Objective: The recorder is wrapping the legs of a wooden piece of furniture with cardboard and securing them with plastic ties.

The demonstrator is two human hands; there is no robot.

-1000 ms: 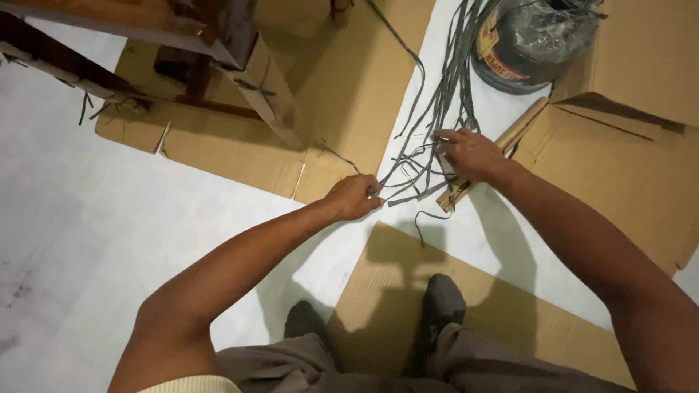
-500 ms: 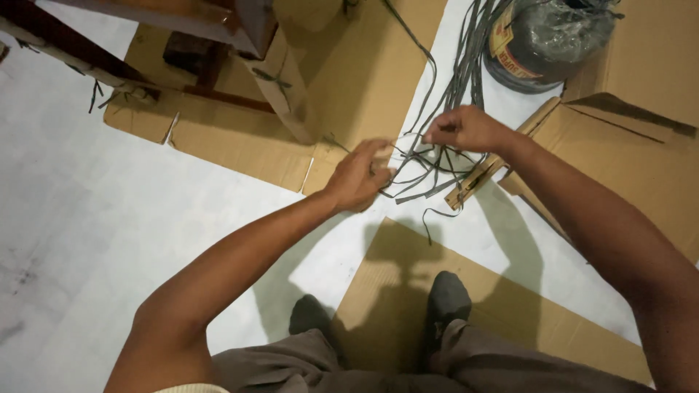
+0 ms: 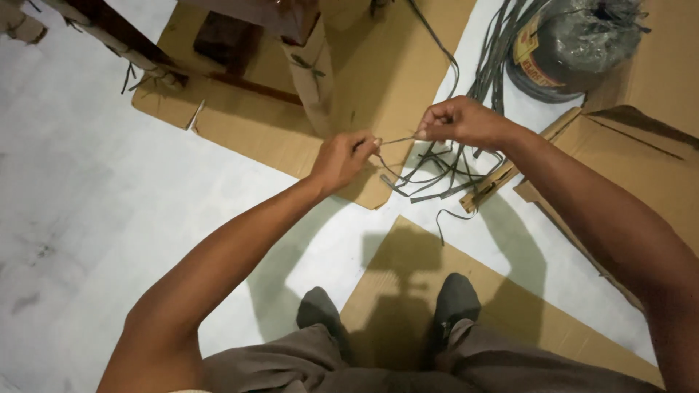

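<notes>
While 1 second ago both hands were down among the loose ends on the floor, they are now lifting clear of it and coming together, with a single grey strip [image 3: 397, 140] stretched short between them. The left hand [image 3: 342, 159] is pinching one end, its grip closed tight on the strip with the fingertips pressed together. The right hand [image 3: 459, 122] is pinching the other end in the same way, knuckles up, grip clamped on the strip; no gap is showing between its fingers. That shift suggests 1 strip is being singled out from the rest and drawn taut in the air, rather than the pile still being sorted.

Below the hands, the tangle of grey strips [image 3: 437, 171] is lying on the white floor [image 3: 109, 182], trailing up toward the wrapped roll [image 3: 575, 47] at the top right. A wooden stick [image 3: 502, 178] is lying just beside the tangle, partly under the right forearm. Sheets of cardboard [image 3: 378, 73] are spread around the floor, and a wooden furniture leg [image 3: 313, 65] wrapped in cardboard is standing on one sheet, near the left hand.
</notes>
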